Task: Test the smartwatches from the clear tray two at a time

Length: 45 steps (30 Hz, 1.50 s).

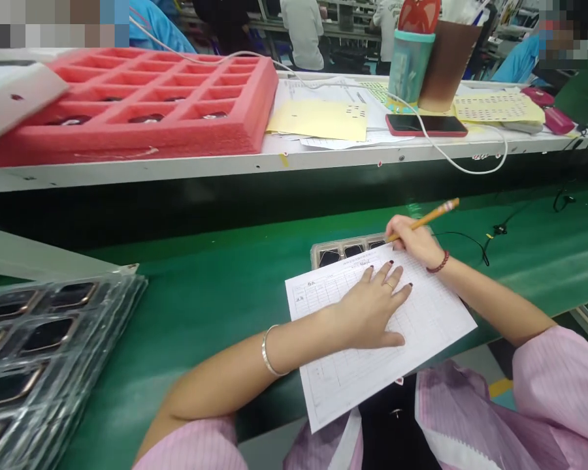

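A white printed form with a ruled grid lies tilted in front of me, its near corner hanging past the bench edge. My left hand rests on it palm down, fingers spread. In my right hand is a yellow-brown pen, its lower end at the top edge of the form; its tip is hard to make out. Under the far edge of the form a clear plastic tray shows in part, with dark square pieces in its pockets.
Stacked clear trays hold dark framed pieces at left. On the white shelf stand a pink foam tray, yellow paper, a phone, a teal cup and a brown cup. A white cable droops over its edge.
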Tool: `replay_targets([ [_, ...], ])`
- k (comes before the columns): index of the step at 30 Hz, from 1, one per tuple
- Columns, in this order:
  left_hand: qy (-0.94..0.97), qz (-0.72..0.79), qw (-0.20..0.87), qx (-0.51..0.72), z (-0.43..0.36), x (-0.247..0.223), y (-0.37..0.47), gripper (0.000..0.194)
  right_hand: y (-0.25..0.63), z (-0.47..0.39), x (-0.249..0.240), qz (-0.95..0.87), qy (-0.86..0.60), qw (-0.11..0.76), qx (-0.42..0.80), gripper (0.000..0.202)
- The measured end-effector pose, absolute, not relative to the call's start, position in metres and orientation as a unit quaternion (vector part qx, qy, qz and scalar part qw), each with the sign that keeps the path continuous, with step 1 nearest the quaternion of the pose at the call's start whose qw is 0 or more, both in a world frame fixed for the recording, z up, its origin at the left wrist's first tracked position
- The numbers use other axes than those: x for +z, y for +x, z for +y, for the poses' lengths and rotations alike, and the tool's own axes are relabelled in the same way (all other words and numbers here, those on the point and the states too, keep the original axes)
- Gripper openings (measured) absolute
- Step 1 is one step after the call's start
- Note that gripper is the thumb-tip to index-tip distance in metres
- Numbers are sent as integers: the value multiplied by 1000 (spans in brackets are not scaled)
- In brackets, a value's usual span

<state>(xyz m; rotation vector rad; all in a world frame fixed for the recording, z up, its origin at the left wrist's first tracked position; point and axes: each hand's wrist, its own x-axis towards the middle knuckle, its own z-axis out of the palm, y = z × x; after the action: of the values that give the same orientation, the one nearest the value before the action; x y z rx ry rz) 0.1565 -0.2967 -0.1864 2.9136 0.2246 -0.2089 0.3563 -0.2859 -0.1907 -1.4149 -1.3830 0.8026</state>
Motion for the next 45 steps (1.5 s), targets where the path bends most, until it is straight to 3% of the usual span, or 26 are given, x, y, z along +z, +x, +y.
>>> replay_targets([
  [3,990,76,103,-60,-299,-189,154,94,348,-288,-205,-581,-582,464,330,36],
  [6,989,77,113,-58,-300,-189,153,95,349,-297,-206,-587,-586,437,348,24],
  [17,990,68,105,-62,-302,-188,153,94,350,-299,-196,-579,-585,433,367,34],
  [28,990,70,96,-79,-301,-185,152,90,341,-302,-202,-620,-618,429,222,28],
  [45,990,71,95,-82,-300,-184,153,91,341,-301,-201,-653,-627,379,193,26],
])
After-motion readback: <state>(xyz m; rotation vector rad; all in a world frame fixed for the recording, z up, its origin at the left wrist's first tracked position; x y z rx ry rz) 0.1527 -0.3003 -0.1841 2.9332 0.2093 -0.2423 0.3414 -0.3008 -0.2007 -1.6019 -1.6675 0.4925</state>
